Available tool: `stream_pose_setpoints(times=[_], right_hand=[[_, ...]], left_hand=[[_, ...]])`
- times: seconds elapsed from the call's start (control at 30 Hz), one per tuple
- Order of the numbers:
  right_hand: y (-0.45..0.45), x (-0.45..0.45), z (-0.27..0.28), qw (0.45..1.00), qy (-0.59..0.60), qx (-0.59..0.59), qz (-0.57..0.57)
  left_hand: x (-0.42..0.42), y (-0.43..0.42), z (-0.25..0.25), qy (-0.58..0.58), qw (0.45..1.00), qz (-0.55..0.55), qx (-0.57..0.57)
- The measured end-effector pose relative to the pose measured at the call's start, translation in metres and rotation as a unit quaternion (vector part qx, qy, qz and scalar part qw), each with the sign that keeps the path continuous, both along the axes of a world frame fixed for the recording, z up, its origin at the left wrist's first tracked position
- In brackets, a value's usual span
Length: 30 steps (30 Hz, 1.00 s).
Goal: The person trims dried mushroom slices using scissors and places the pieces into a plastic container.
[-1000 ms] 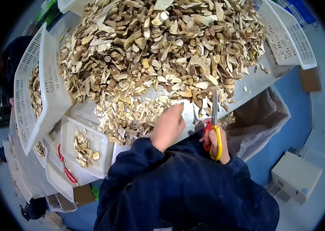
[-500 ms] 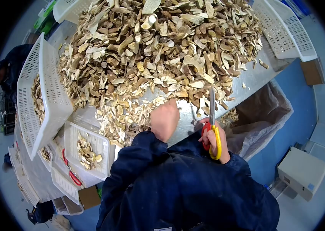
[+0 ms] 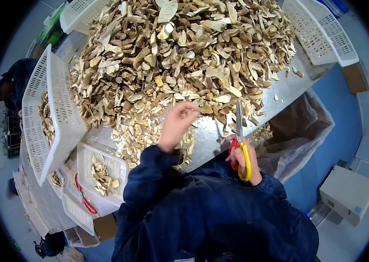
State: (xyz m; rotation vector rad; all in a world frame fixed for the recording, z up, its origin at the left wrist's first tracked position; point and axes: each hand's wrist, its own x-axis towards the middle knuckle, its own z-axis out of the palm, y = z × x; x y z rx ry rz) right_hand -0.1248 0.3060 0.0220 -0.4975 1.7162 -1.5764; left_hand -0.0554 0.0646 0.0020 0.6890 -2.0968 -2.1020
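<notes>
My left hand (image 3: 176,127) is over the near edge of a large heap of dried mushroom slices (image 3: 184,56). Its fingers are curled with the tips close together, and I cannot make out what is between them. Small pale mushroom pieces (image 3: 134,133) lie on the metal table under and beside it. My right hand (image 3: 252,162) grips scissors (image 3: 239,122) with one red and one yellow handle loop. Their blades point away from me, look closed, and hang over the table's near edge.
A white perforated basket (image 3: 64,105) stands tilted at left; another basket (image 3: 320,32) sits at far right. A white tray (image 3: 86,150) holds some slices, beside red-handled scissors (image 3: 89,206). A plastic-lined bin (image 3: 311,126) stands right of me. Another person (image 3: 18,81) is at far left.
My left hand has lifted a little and moved away from me and slightly left, turning so its bent fingers show. The right hand and scissors have hardly moved.
</notes>
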Motion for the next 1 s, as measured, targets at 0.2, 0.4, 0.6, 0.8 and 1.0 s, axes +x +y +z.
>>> stream_pose_setpoints(times=[0.2, 0.4, 0.6, 0.8, 1.0], right_hand=[[-0.002, 0.000, 0.004, 1.000, 0.019, -0.005, 0.007], [-0.001, -0.001, -0.002, 1.000, -0.012, -0.005, -0.003], [-0.011, -0.001, 0.000, 0.999, -0.012, 0.006, 0.033], [-0.007, -0.002, -0.002, 0.999, -0.026, 0.003, 0.024], [-0.012, -0.001, 0.008, 1.000, 0.005, 0.011, 0.023]], left_hand=[[-0.024, 0.033, 0.003, -0.013, 0.892, 0.016, -0.451], [0.021, -0.016, 0.013, -0.115, 0.957, 0.103, -0.247], [0.044, -0.039, 0.014, -0.055, 0.968, 0.131, -0.209], [0.012, -0.018, 0.019, -0.046, 0.901, 0.058, -0.427], [-0.022, 0.020, 0.012, -0.101, 0.882, -0.019, -0.460]])
